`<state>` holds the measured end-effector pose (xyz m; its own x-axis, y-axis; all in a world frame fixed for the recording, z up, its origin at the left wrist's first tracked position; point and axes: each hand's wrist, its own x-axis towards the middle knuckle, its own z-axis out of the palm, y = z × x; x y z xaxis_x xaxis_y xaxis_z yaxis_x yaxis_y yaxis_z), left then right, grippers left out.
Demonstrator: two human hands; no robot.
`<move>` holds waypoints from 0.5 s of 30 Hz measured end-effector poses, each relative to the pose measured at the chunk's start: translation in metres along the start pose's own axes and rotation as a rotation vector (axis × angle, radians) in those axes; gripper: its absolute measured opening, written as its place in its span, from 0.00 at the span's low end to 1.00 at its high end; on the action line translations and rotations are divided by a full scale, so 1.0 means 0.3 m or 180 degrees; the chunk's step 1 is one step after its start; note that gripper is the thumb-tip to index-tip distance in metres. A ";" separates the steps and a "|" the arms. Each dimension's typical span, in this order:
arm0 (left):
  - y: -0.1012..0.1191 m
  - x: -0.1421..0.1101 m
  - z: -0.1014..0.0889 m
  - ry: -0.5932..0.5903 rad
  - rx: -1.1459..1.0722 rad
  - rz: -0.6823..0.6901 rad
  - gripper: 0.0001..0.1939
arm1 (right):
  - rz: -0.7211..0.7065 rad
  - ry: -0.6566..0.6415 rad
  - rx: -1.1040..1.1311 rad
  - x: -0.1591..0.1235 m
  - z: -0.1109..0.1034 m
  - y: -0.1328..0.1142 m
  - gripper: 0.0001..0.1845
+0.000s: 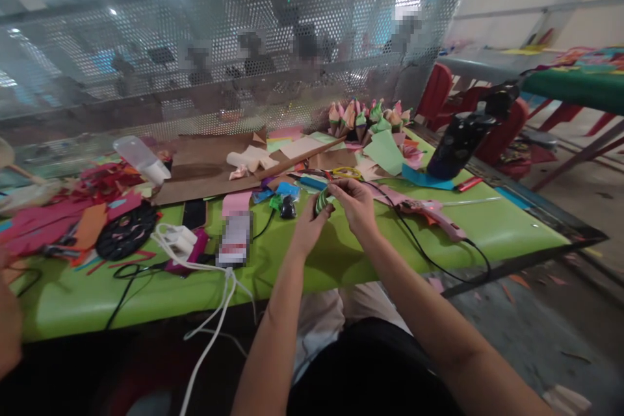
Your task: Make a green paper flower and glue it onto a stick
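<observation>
Above the front of the green-topped table, my two hands are close together around a small green-and-white swirled paper piece (pixel 322 201). My left hand (pixel 311 226) is closed around its lower part. At its upper edge, the fingers of my right hand (pixel 355 205) are pinched. The fingers cover part of the piece. Just left of my hands lie a dark round object (pixel 288 207) and a bright green item (pixel 275 202). A pink hot glue gun (pixel 441 218) rests to the right of my right hand, its black cord looping past the table edge.
Several paper ice-cream cones (pixel 361 118) stand at the back by the perforated metal screen (pixel 205 78). A dark bottle (pixel 458 143) is at the right. A phone (pixel 235 240), a white charger (pixel 180 239), cables and paper scraps cover the left. Another person's arm (pixel 8 318) shows at far left.
</observation>
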<state>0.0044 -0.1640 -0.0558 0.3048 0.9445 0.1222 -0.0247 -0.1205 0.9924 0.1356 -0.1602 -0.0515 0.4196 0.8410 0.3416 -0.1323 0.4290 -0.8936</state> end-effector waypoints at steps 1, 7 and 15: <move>-0.001 0.000 0.000 0.0005 -0.0046 -0.0022 0.20 | -0.0043 -0.0008 -0.0069 -0.003 -0.002 -0.002 0.17; 0.001 -0.003 0.004 -0.0105 -0.0685 -0.0343 0.23 | -0.0210 -0.0184 -0.0154 -0.003 -0.022 -0.025 0.20; 0.016 -0.011 0.006 -0.0436 -0.1360 -0.0655 0.26 | 0.0255 -0.0473 0.0418 0.010 -0.039 -0.024 0.20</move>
<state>0.0051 -0.1683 -0.0514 0.4661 0.8833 -0.0512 -0.3302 0.2274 0.9161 0.1483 -0.1647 -0.0475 0.2673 0.9094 0.3188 -0.2800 0.3898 -0.8773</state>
